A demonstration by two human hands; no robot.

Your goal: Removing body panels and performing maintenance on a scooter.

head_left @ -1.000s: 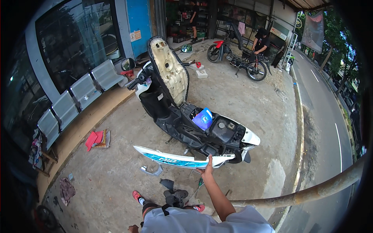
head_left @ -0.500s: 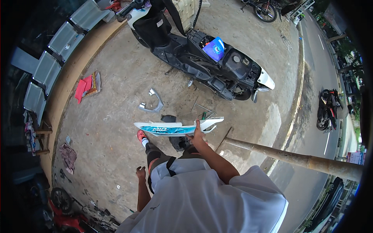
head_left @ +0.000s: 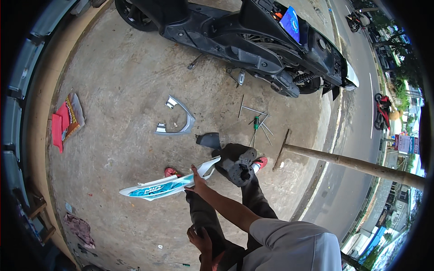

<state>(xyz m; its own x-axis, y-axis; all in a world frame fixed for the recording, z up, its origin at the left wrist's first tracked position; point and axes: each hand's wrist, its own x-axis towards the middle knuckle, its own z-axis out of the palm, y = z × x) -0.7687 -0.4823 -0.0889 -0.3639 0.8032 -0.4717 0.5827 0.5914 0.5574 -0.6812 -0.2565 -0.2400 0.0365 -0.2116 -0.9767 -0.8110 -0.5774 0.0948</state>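
Observation:
My right hand grips the upper edge of a long white and blue scooter side panel, held level over the concrete just in front of my legs. My left hand rests on my left thigh with the fingers spread, holding nothing. My dark trousers and red shoes show below the panel. A black plastic cover lies by my right foot. The stripped black scooter stands across the top of the view with a blue item in its open body.
On the concrete lie a silver grab rail, a small black cover piece, a green-handled screwdriver and thin metal rods. A wooden pole slants in from the right. Red cloth and a magazine lie left. The road runs along the right.
My view has tipped further down and closer to the ground. The panel in my right hand has come lower and leftward, away from the scooter. My left hand stays at my thigh.

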